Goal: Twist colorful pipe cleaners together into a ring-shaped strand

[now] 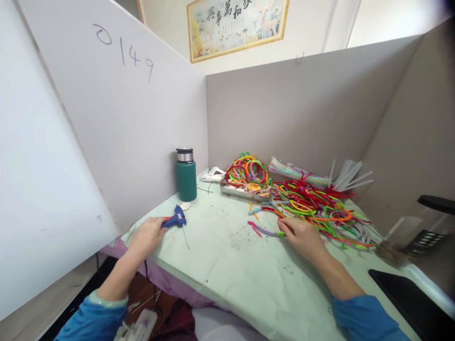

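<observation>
At the table's left part, my left hand (147, 237) is closed round the handle of a blue glue gun (175, 218), whose nozzle side points right. My right hand (298, 234) is right of centre, its fingers pinched at the ends of pipe cleaners; what exactly lies between the fingertips is too small to tell. A pink and purple pipe cleaner (265, 230) with a green end reaches left from the fingertips. Just above it lies a blue, red and orange one (266, 210). A tangled pile of coloured pipe cleaners (313, 201) sits behind my right hand.
A green bottle (186, 180) stands at the back left. Coloured rings lie on a metal tray (245, 194) at the back. Clear glue sticks (350, 176) are behind the pile. A black flat object (408, 298) lies at the right. Grey partitions (284, 118) enclose the table (227, 265).
</observation>
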A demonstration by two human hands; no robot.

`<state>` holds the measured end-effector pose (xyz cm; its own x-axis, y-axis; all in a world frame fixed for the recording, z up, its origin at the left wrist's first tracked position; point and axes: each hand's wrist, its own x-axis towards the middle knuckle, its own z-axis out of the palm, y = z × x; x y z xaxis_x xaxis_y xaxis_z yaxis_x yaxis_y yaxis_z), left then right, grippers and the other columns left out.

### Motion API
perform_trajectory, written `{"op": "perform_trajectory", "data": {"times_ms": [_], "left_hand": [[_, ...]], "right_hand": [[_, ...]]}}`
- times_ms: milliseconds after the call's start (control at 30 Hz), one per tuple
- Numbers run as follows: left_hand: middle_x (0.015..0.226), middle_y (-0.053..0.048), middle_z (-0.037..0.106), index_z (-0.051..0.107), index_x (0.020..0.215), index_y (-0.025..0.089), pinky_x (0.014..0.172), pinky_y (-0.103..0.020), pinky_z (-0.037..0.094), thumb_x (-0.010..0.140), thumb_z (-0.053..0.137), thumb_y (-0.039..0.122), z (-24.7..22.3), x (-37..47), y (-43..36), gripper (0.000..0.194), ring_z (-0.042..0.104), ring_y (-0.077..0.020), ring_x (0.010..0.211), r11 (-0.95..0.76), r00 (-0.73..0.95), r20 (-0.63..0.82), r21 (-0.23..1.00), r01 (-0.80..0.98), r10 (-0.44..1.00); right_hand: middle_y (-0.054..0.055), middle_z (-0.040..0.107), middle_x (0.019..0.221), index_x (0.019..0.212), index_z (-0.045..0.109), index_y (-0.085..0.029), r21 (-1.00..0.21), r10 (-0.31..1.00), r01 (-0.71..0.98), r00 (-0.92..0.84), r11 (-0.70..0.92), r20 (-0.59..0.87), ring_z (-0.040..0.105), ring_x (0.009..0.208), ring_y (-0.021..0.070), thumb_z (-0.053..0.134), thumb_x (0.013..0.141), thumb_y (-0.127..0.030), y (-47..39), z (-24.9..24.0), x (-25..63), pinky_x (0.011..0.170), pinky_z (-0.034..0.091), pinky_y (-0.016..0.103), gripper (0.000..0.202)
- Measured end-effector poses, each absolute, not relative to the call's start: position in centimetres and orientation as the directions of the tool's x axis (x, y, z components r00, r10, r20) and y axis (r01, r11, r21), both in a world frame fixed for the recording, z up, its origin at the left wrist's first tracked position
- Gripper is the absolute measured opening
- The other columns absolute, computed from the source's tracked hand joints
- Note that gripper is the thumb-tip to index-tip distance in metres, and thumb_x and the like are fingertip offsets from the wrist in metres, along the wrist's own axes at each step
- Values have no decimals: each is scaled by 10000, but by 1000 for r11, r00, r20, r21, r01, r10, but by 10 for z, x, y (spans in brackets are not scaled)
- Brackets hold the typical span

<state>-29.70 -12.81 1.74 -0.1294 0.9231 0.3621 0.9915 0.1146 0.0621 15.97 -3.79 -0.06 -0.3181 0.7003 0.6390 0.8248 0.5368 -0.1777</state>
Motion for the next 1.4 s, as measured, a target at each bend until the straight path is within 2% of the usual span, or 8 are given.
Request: {"op": "perform_trajectory", "data": {"times_ms": [133, 333, 567, 733, 867, 967, 1133, 1400], "left_hand": [[1111, -85, 634, 602, 1080, 189, 924, -329, 404, 822, 431, 341, 19, -314, -128, 344, 555, -227, 1046, -54, -29, 484, 157, 986, 874], [1105, -63, 645, 617, 1064, 205, 883, -331, 436, 809, 427, 352, 18, -321, -117, 350, 582, -220, 1008, -89, 2, 336, 244, 966, 942], [1128, -132, 623, 622, 1068, 150, 908, -407, 420, 785, 491, 430, 37, -307, -118, 420, 542, -291, 1066, -57, 4, 436, 109, 992, 900], [1096, -100, 633, 607, 1074, 181, 900, -371, 427, 845, 446, 420, 72, -208, -124, 368, 559, -237, 1029, -338, 193, 576, 155, 928, 794], [1026, -93, 649, 626, 1031, 193, 851, -322, 436, 857, 457, 327, 79, -104, -113, 277, 578, -209, 967, -574, 439, 460, 206, 793, 772], [949, -136, 643, 654, 940, 174, 798, -341, 430, 808, 506, 225, 68, -49, -88, 205, 571, -251, 940, -627, 568, 316, 126, 769, 760], [877, -197, 618, 655, 774, 118, 779, -409, 389, 676, 555, 66, 42, -20, -40, 149, 523, -329, 969, -543, 533, 143, 39, 839, 834], [893, -167, 631, 624, 844, 136, 814, -409, 356, 773, 445, 104, 22, -38, -23, 195, 538, -284, 953, -574, 552, 216, 57, 817, 806]], "right_hand": [[37, 716, 881, 868, 690, -228, -175, 705, 824, -328, 539, 629, 657, 754, 184, 409, 889, -345, -37, -1, 159, 654, 441, 255, 305], [36, 712, 892, 876, 684, -229, -173, 722, 833, -330, 526, 608, 653, 756, 184, 404, 892, -348, -39, 1, 158, 676, 442, 261, 305], [40, 715, 858, 871, 692, -239, -200, 731, 836, -301, 512, 613, 651, 756, 185, 408, 881, -350, -40, 3, 159, 668, 443, 258, 305], [30, 716, 871, 880, 698, -239, -230, 776, 872, -230, 432, 587, 650, 772, 182, 438, 869, -319, -40, 4, 159, 651, 426, 250, 273], [34, 717, 903, 932, 695, -238, -276, 793, 883, -156, 379, 588, 650, 792, 184, 443, 864, -292, -37, 2, 167, 671, 430, 253, 267], [28, 714, 910, 937, 690, -243, -324, 813, 880, -111, 348, 572, 648, 799, 188, 447, 859, -280, -34, -1, 176, 679, 436, 262, 257], [26, 699, 915, 912, 684, -234, -355, 815, 852, -133, 385, 563, 631, 837, 181, 470, 843, -239, -34, -2, 180, 732, 434, 269, 226], [34, 677, 912, 881, 681, -242, -323, 830, 840, -234, 435, 507, 609, 839, 170, 485, 829, -212, -39, -2, 171, 729, 426, 260, 205]]}}
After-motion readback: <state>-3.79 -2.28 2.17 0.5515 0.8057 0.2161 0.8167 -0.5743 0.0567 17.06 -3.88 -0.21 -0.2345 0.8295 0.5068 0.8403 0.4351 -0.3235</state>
